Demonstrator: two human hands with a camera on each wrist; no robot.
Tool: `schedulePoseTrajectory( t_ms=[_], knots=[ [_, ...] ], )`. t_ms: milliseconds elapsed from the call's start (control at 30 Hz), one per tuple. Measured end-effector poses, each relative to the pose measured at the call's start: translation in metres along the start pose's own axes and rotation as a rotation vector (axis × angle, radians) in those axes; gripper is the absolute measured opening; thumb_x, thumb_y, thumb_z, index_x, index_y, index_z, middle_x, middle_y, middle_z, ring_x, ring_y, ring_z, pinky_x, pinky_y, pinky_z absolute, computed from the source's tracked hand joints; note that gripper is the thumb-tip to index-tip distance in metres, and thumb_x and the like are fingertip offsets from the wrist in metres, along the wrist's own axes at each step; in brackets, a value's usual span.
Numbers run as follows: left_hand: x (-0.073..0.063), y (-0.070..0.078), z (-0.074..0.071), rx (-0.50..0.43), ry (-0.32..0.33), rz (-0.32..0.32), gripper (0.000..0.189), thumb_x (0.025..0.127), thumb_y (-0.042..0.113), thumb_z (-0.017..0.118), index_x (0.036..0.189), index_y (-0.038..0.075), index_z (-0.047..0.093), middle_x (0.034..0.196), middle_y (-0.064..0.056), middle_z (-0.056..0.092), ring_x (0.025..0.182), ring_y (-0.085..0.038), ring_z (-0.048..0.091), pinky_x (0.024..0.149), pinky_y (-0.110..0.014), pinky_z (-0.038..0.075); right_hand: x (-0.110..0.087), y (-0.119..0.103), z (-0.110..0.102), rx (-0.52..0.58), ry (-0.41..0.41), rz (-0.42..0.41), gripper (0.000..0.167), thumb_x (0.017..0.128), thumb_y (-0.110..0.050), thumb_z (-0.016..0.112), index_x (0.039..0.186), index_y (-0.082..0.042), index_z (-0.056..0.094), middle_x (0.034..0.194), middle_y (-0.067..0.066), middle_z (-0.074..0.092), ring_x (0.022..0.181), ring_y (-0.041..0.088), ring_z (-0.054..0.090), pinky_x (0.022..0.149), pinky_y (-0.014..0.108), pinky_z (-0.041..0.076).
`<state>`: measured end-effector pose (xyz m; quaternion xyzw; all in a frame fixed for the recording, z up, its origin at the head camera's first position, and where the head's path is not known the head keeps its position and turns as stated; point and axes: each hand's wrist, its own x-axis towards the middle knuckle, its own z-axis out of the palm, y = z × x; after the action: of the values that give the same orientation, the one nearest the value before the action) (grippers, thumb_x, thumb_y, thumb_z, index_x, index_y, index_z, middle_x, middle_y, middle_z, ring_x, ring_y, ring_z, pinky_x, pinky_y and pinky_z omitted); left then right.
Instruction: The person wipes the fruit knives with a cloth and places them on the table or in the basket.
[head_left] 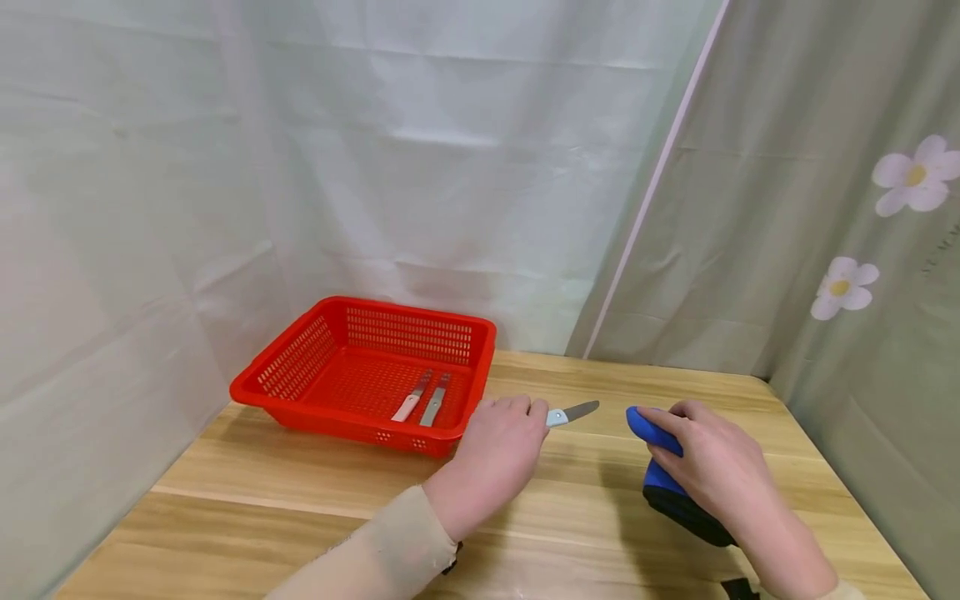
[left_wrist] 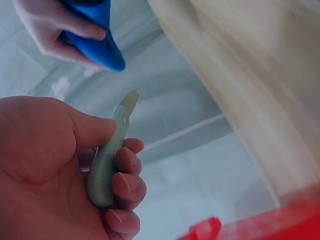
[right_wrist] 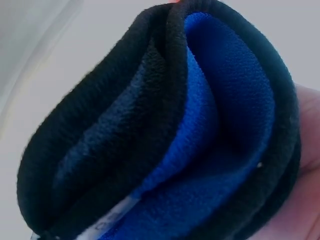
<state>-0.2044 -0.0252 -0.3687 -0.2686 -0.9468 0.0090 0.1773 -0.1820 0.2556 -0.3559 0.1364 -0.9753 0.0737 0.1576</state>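
My left hand (head_left: pixel 498 450) grips a small knife (left_wrist: pixel 106 170) by its pale blue handle. Its short, round-tipped blade points right in the head view, toward my other hand. My right hand (head_left: pixel 716 458) holds a folded blue cloth (head_left: pixel 654 429) between thumb and fingers, a short gap away from the blade tip. Black edging and a white label show on this cloth in the right wrist view, where its folds fill most of the picture. Inside the red basket (head_left: pixel 330 421) lie a pink-handled knife (head_left: pixel 407 407) and a grey-handled knife (head_left: pixel 432 408), side by side.
The basket with slotted walls stands at the back left of the wooden table (head_left: pixel 247 533), its right front corner beside my left hand. Pale curtains (head_left: pixel 450 167) hang close behind the table and along both sides, with flower prints on the right.
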Motion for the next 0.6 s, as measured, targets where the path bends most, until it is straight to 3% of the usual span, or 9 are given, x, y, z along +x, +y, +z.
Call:
schedulePoseTrajectory(
  t_ms=[300, 600],
  knots=[
    [-0.015, -0.023, -0.007, -0.021, 0.074, -0.03, 0.026, 0.103, 0.03, 0.082, 0.098, 0.012, 0.064, 0.078, 0.003, 0.051, 0.065, -0.012, 0.043, 0.061, -0.026, 0.032, 0.007, -0.019, 0.001, 0.02, 0.04, -0.048, 0.048, 0.09, -0.021, 0.093, 0.137, -0.023, 0.08, 0.11, 0.005, 0.07, 0.084, 0.024, 0.068, 0.066, 0.046, 0.057],
    [-0.029, -0.034, -0.01, -0.066, 0.092, -0.039, 0.024, 0.102, 0.028, 0.083, 0.102, 0.011, 0.066, 0.081, 0.003, 0.053, 0.064, -0.013, 0.042, 0.061, -0.026, 0.031, 0.013, -0.033, 0.0, 0.035, 0.075, -0.071, 0.051, 0.089, -0.022, 0.094, 0.138, -0.024, 0.079, 0.112, 0.006, 0.069, 0.085, 0.027, 0.07, 0.069, 0.048, 0.058]
  ],
)
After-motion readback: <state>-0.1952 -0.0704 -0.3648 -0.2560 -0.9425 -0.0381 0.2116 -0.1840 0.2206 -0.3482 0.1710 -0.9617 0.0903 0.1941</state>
